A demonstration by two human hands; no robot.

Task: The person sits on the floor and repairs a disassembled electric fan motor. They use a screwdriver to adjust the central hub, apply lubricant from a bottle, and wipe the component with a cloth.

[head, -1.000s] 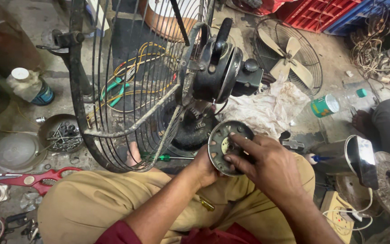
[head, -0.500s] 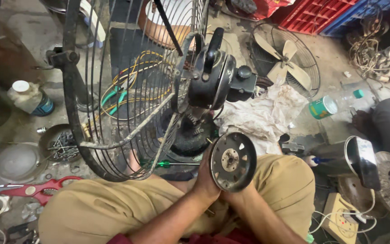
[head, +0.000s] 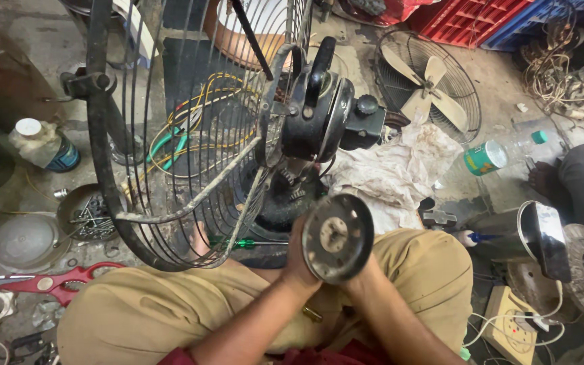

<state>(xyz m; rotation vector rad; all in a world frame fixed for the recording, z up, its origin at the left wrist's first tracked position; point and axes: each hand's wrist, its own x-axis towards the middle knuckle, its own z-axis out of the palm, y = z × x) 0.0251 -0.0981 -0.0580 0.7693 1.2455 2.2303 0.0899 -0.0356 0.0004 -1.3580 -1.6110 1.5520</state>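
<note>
Cluttered workshop floor, left hand (head: pixel 299 260) fingers grasping round cover (head: pixel 337 238), right hand probably hidden behind.

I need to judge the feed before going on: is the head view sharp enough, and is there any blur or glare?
Head view: mostly sharp under soft, even light; the round cover is slightly motion-blurred; the left hand grips its edge, the right hand is hidden behind it; mild glare on the chrome piece at right; wide-angle bending shows in the fan guard.
</note>
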